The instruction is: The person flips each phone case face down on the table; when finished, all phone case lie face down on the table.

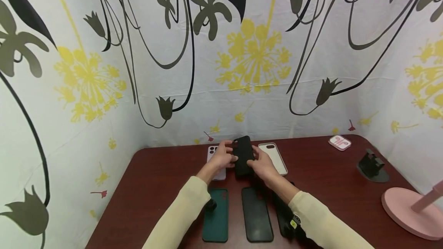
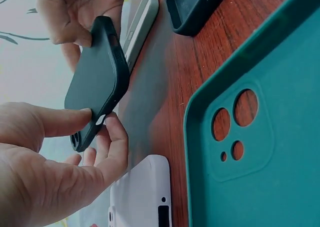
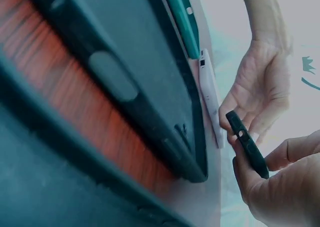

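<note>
Hands, left (image 1: 223,156) and right (image 1: 262,163), are both pinching the black phone case (image 1: 243,156) above the desk (image 1: 332,187); fingertip-only grip is risking a slip onto the white case (image 1: 216,164).

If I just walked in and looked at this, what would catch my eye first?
Most likely the two hands at the middle of the dark red table: the left hand and right hand together hold a black phone case lifted off the wood. Nearer the person lie a green case and another black case, and a pink lamp base sits at the right edge, all ringed by bold yellow-flower wall fabric.
</note>
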